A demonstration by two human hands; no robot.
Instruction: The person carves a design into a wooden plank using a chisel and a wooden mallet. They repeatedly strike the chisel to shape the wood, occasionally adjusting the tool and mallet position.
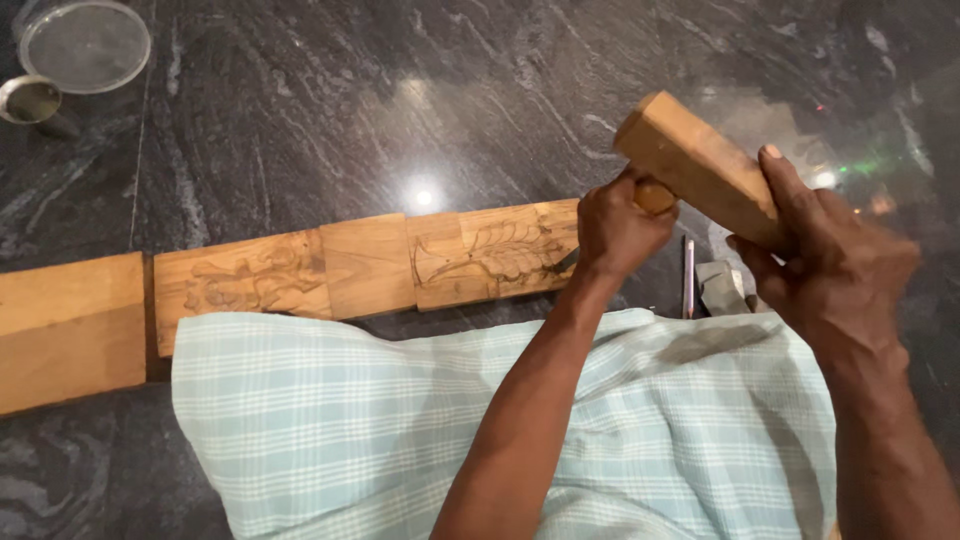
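A long wooden plank [370,265] with carved leaf patterns lies across the dark stone floor. My left hand [615,225] is closed around a chisel with a wooden handle [655,196], its blade end touching the plank's right carved panel [495,255]. My right hand [835,265] grips a thick wooden block [695,165] used as a mallet, which rests against the top of the chisel handle. A pale blue checked cloth [400,420] covers my lap below the plank.
A round clear lid [85,45] and a small metal cup [35,100] sit at the far left. A thin metal tool [688,278] and a grey piece [722,288] lie on the floor between my hands.
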